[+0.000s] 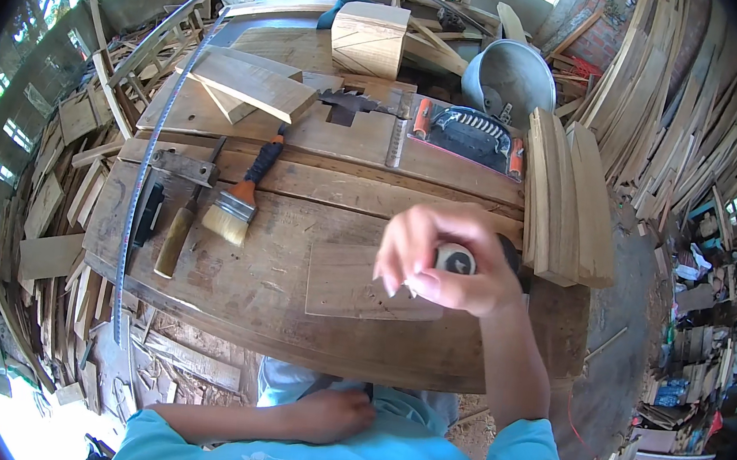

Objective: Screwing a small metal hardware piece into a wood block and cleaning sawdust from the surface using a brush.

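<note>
My right hand (446, 257) is raised over the bench, fingers curled around a small round-ended object (455, 260) with a pale rim and a dark face. The hand hides the rest of it. Below lies a flat rectangular board (341, 282) on the wooden workbench (272, 309). A dark rounded shape (509, 254) shows just behind the wrist; what it is I cannot tell. My left hand (340, 416) rests closed against my waist at the bench's near edge, its fingers mostly hidden. Left of the board lie a paintbrush (246, 192) with pale bristles and a hammer (181, 221) with a wooden handle.
A long steel ruler (144, 182) lies along the bench's left side. Two planks (254, 81) are stacked behind the brush. Farther back are a wooden block (369, 39), a grey bucket (512, 77) and a spiked black tool (469, 138). Curved timbers (562, 200) stand at right.
</note>
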### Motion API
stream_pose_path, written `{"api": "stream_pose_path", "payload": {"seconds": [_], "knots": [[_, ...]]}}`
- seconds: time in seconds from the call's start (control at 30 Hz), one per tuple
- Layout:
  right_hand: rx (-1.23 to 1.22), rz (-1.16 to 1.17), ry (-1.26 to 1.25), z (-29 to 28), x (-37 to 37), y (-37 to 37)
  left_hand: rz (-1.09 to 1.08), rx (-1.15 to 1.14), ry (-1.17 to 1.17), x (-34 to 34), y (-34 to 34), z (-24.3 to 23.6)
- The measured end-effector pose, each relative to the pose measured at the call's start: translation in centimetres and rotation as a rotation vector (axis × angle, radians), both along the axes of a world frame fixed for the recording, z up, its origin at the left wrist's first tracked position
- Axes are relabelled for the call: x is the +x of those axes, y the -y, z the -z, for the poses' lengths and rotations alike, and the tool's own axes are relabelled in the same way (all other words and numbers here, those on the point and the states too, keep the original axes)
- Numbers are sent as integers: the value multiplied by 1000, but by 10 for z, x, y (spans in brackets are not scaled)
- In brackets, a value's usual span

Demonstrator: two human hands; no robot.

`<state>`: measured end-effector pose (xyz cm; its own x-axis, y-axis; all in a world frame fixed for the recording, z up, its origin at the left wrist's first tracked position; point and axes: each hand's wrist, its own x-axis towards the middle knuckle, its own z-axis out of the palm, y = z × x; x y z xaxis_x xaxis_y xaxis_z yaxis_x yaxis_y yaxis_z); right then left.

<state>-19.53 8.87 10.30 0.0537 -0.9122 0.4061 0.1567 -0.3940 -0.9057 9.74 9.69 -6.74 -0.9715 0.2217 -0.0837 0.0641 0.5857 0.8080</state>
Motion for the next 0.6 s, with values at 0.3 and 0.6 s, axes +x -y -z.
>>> {"api": "stream_pose_path", "payload": {"seconds": [0.3,0.6], "knots": [[46,53,-202,-5,18,6,-379,79,47,-32,6,85],[91,149,182,6,11,-2,-331,126,43,-28,8,92]]}}
